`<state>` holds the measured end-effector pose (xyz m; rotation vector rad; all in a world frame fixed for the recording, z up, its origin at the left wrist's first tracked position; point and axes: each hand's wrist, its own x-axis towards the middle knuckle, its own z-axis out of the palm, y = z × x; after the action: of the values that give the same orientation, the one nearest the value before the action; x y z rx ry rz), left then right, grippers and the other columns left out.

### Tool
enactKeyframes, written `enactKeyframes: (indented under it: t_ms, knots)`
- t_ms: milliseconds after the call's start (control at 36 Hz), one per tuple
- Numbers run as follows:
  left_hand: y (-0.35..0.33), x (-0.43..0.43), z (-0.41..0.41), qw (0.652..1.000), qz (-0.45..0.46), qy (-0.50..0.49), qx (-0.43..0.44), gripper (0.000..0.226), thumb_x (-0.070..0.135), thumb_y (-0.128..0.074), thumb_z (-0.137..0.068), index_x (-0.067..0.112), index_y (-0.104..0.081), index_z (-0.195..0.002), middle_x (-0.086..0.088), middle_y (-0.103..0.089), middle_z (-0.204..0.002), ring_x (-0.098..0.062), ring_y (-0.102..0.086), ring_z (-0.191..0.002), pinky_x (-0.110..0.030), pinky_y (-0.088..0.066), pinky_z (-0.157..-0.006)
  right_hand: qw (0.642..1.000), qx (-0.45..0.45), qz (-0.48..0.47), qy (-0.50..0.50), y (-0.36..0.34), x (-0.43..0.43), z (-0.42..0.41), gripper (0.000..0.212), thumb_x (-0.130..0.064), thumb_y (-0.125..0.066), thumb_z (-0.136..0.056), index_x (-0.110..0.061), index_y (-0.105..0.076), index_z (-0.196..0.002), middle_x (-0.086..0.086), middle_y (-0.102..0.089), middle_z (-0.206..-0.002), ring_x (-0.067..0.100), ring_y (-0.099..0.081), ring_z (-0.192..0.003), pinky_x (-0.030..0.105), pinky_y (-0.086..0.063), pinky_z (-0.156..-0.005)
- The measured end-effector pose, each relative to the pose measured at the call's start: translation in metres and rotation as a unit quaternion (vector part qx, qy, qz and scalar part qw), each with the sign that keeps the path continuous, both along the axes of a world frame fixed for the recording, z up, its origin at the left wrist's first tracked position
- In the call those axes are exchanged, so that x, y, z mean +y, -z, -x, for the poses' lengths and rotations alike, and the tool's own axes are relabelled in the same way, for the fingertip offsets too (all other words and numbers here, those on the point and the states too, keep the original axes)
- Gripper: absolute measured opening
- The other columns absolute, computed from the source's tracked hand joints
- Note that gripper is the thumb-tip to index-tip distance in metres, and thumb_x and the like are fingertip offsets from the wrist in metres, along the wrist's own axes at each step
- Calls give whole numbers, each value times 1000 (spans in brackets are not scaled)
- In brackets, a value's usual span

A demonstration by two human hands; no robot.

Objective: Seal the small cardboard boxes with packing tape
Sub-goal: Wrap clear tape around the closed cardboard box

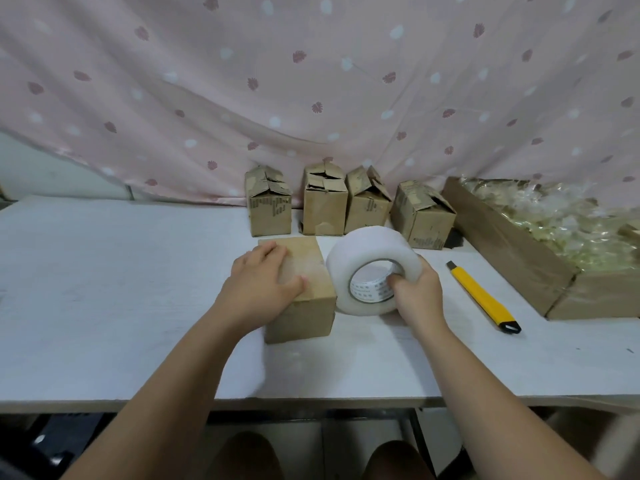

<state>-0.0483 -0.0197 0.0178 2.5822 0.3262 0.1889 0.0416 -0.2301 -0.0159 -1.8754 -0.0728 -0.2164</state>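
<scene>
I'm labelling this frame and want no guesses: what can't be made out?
Head view:
Whether the box is taped: left hand partly covers its top.
Loose end of the tape roll: too faint, or behind right hand.
Core print: too small.
The large carton: cut by right edge.

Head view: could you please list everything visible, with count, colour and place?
closed box: one, brown, table centre
open-flapped boxes: four, brown, row along the table's back
tape roll: one, whitish, right of the closed box
utility knife: one, yellow and black, lying right of the tape roll
large carton: one, brown, far right, filled with clear wrappings
table: one, white
curtain: one, pink, printed, behind the table
left hand: one, flat on the closed box
right hand: one, gripping the tape roll
</scene>
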Motion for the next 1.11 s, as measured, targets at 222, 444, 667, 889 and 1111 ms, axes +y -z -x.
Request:
enactKeyframes:
  t_ms: [222,444,667,889,1111]
  knots:
    - [-11,-42,-12,986,-153,4,60,72,70,-33,-87,29,-23,-146,5,-20,-151,-32,-3,-142,-55,-42,-96,1000,-20,-17,-6,11,-6,7,41,-6,-61,-88,-25,-54,-123,-21,-56,-91,-3,-54,-82,16,-40,-67]
    - [-16,-51,-20,975,-197,-11,101,85,72,-43,-80,31,-14,-149,2,-17,-153,-37,-8,-140,-53,-40,-96,999,-24,-32,9,8,-7,14,41,-13,-65,-88,-31,-55,-123,-19,-57,-90,0,-56,-83,11,-40,-66]
    - [-10,-43,-11,997,-2,-39,-63,72,50,-54,-80,41,-27,-146,11,-27,-152,-24,-22,-138,-47,-37,-100,991,-88,-98,27,-39,-1,13,55,-21,-74,-82,-33,-53,-132,-23,-57,-96,-7,-57,-81,20,-45,-74]
    - [12,-55,-6,922,335,-53,-184,57,47,-44,-73,46,-49,-129,11,-47,-133,-13,-38,-127,-49,-35,-107,980,-93,-167,-53,-66,20,11,39,-16,-75,-81,-28,-56,-113,-6,-65,-103,3,-61,-86,23,-49,-73]
    - [1,-32,1,922,365,-4,-127,57,37,-61,-64,36,-49,-119,12,-48,-122,-15,-48,-120,-42,-43,-103,974,73,-121,-175,-40,45,21,27,-28,-77,-79,-24,-67,-103,0,-73,-100,18,-68,-99,42,-58,-86]
